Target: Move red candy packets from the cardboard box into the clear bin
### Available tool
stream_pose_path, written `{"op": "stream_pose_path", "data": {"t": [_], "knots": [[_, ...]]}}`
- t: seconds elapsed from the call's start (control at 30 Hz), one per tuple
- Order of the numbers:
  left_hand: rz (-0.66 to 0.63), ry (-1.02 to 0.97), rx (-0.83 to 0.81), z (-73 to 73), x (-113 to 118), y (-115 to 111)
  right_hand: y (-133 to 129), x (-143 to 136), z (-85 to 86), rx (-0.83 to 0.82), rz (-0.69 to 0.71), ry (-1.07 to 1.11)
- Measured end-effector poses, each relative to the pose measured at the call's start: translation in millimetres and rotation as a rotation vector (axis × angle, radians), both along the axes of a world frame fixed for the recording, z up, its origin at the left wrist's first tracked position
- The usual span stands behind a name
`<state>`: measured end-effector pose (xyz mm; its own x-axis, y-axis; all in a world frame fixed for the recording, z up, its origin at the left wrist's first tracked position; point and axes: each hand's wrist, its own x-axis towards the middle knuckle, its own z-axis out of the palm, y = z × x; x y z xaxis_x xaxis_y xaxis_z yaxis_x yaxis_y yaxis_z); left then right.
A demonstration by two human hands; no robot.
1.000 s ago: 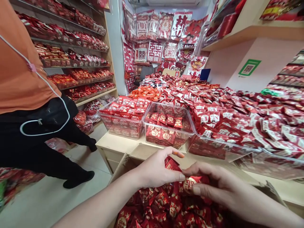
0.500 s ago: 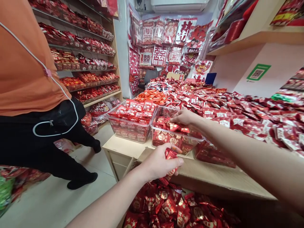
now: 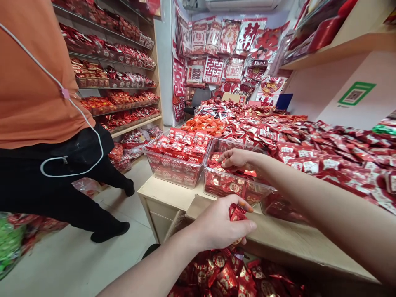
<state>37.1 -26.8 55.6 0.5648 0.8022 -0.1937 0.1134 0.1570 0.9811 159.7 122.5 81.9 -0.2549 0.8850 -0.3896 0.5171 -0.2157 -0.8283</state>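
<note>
Packets [image 3: 237,213] bunched in left hand [image 3: 220,226], above carton [image 3: 293,237]
It clamps them, apparently keeping the bunch together; right hand [image 3: 240,159] is inside clear bin [image 3: 260,191], its grip unclear.

Right hand [image 3: 238,159] has gone from beside the left hand [image 3: 224,222] over the cardboard box [image 3: 297,239], lower middle a second ago, up to mid-frame, its fingers now down among the packets inside the clear bin [image 3: 260,185], nearer the bin's left side than half a second ago. Left hand now sits a bit further right in the lower middle, apart from the right one, more of its held red packets [image 3: 237,213] showing. View swung left: green-framed code sign [image 3: 356,95] slid toward the right edge, green bag [image 3: 12,243] shows more at lower left.
</note>
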Motion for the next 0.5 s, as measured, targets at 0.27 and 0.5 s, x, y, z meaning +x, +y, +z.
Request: {"op": "stream_pose_path", "data": {"t": [0.27,0.5], "knots": [[-0.013,-0.002,0.038,-8.4,-1.1,0.0,-4.5,0.9,1.9,-0.052,-0.119,0.052],[-0.006,-0.021,0.052,-8.5,0.5,0.9,-15.3,4.7,-5.8,-0.077,-0.140,0.073]]}}
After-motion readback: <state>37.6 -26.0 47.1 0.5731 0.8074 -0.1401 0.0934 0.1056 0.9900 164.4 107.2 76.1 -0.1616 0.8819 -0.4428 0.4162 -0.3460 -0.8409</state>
